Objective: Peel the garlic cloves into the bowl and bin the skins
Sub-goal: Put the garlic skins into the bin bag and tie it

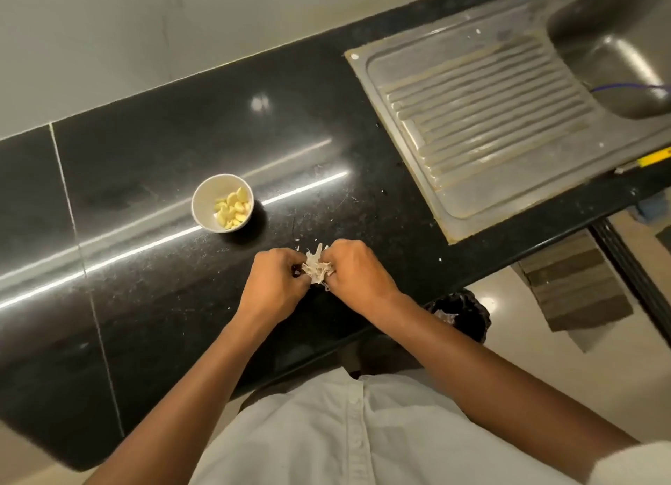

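A small white bowl (203, 201) stands on the black counter and holds several peeled yellow garlic cloves (232, 208). In front of it, my left hand (276, 281) and my right hand (354, 270) are pressed together, both with fingers curled round a clump of pale, papery garlic skins (316, 264) held just above the counter. Whether a clove is inside the clump is hidden. A black-lined bin (463, 312) stands on the floor below the counter's edge, to the right of my right arm, with some skins in it.
The black counter (145, 266) is flecked with small skin bits near my hands. A steel sink with a ridged drainboard (483, 121) fills the right side. A tiled wall runs along the back. The floor lies right of the counter's front edge.
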A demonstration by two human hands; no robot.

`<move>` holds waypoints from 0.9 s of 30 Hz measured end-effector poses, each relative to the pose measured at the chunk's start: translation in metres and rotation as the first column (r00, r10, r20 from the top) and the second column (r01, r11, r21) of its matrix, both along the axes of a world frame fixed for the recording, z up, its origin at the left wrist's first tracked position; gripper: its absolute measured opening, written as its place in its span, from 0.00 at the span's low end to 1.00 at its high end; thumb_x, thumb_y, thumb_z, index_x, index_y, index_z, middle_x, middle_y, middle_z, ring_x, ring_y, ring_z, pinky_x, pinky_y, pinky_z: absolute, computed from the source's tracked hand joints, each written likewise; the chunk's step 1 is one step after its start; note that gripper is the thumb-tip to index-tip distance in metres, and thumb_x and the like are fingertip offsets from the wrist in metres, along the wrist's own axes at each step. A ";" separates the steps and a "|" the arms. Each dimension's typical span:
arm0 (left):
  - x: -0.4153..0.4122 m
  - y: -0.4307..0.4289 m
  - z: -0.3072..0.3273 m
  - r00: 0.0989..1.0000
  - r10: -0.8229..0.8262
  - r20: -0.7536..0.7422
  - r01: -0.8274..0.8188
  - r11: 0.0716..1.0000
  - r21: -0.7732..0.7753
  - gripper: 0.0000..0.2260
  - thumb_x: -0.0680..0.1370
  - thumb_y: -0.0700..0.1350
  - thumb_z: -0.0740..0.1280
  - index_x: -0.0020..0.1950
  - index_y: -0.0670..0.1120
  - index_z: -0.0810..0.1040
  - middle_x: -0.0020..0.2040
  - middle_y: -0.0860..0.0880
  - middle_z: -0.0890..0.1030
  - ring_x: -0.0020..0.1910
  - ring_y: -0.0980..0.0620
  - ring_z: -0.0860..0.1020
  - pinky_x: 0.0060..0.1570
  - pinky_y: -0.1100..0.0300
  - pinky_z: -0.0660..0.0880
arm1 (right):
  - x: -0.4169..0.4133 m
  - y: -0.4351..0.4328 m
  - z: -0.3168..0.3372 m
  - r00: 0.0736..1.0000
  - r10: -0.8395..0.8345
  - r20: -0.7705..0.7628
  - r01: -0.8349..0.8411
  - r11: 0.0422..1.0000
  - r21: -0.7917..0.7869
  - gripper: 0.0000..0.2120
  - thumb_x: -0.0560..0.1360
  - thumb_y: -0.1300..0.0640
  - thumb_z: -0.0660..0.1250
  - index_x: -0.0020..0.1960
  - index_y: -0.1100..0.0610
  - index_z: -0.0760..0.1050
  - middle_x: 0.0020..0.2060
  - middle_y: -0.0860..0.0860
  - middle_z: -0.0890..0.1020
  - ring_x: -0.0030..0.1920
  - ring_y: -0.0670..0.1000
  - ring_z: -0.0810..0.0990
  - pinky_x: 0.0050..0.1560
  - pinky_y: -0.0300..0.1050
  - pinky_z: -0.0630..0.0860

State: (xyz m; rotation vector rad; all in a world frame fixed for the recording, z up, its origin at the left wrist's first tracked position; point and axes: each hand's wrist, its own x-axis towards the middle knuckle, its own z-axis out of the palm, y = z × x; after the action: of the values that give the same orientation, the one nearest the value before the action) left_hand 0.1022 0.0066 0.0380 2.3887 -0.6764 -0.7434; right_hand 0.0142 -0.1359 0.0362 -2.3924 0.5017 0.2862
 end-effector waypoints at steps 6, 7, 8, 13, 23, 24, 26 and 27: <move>0.005 -0.046 0.023 0.975 -0.222 0.017 0.222 0.975 0.010 0.05 0.74 0.39 0.76 0.46 0.49 0.89 0.34 0.52 0.84 0.30 0.52 0.80 0.31 0.53 0.79 | -0.027 -0.031 0.014 0.970 -0.228 0.086 0.216 0.968 0.130 0.06 0.77 0.63 0.74 0.52 0.57 0.88 0.44 0.53 0.87 0.42 0.51 0.85 0.45 0.52 0.85; 0.003 -0.057 0.028 0.965 -0.262 0.028 0.262 0.965 0.009 0.04 0.74 0.39 0.76 0.45 0.48 0.89 0.33 0.50 0.83 0.29 0.50 0.79 0.31 0.51 0.79 | -0.032 -0.039 0.018 0.961 -0.262 0.088 0.249 0.959 0.136 0.06 0.77 0.63 0.74 0.52 0.58 0.88 0.44 0.53 0.88 0.42 0.51 0.86 0.45 0.51 0.84; -0.001 -0.071 0.033 0.950 -0.308 0.040 0.308 0.951 0.010 0.03 0.74 0.39 0.76 0.44 0.47 0.88 0.32 0.49 0.83 0.28 0.50 0.78 0.30 0.52 0.77 | -0.042 -0.049 0.022 0.949 -0.302 0.093 0.288 0.948 0.138 0.07 0.76 0.64 0.73 0.52 0.59 0.88 0.43 0.54 0.88 0.42 0.51 0.86 0.46 0.50 0.84; -0.032 -0.146 0.042 0.875 -0.471 0.113 0.475 0.880 -0.010 0.05 0.73 0.43 0.76 0.39 0.44 0.84 0.30 0.45 0.79 0.30 0.43 0.74 0.33 0.50 0.74 | -0.096 -0.097 0.031 0.845 -0.523 0.116 0.505 0.850 0.152 0.08 0.75 0.65 0.74 0.51 0.58 0.89 0.42 0.52 0.88 0.41 0.47 0.85 0.39 0.35 0.76; -0.166 -0.278 0.009 0.632 -0.771 0.076 0.775 0.631 -0.044 0.09 0.70 0.36 0.75 0.31 0.42 0.79 0.26 0.50 0.77 0.27 0.49 0.78 0.26 0.66 0.68 | -0.251 -0.159 -0.001 0.548 -0.834 0.063 0.831 0.551 0.079 0.05 0.74 0.60 0.76 0.50 0.57 0.89 0.44 0.57 0.88 0.42 0.56 0.85 0.44 0.56 0.83; -0.179 -0.286 0.002 0.617 -0.784 0.062 0.787 0.616 -0.044 0.11 0.70 0.35 0.74 0.29 0.43 0.77 0.26 0.51 0.76 0.27 0.50 0.78 0.26 0.68 0.65 | -0.263 -0.162 -0.007 0.521 -0.852 0.047 0.849 0.523 0.076 0.07 0.75 0.59 0.77 0.52 0.57 0.89 0.45 0.56 0.88 0.43 0.56 0.86 0.45 0.55 0.84; -0.206 -0.299 -0.018 0.595 -0.804 0.007 0.803 0.594 -0.040 0.12 0.71 0.34 0.73 0.29 0.45 0.77 0.27 0.51 0.76 0.28 0.51 0.78 0.27 0.70 0.64 | -0.290 -0.167 -0.025 0.467 -0.884 0.034 0.878 0.467 0.102 0.10 0.74 0.61 0.76 0.55 0.56 0.89 0.45 0.53 0.88 0.41 0.49 0.83 0.43 0.43 0.82; -0.218 -0.303 -0.028 0.588 -0.808 -0.030 0.808 0.589 -0.023 0.08 0.71 0.35 0.72 0.33 0.44 0.81 0.30 0.48 0.80 0.31 0.49 0.80 0.29 0.69 0.65 | -0.300 -0.168 -0.033 0.446 -0.894 0.034 0.887 0.447 0.115 0.11 0.74 0.65 0.75 0.55 0.57 0.89 0.44 0.52 0.87 0.38 0.45 0.79 0.41 0.31 0.75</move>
State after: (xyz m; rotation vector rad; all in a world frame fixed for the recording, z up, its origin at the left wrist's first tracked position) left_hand -0.1160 -0.2965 0.0096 1.9537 -1.8129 -1.1220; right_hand -0.2860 -0.3042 0.0035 -1.7033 1.5894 -0.2936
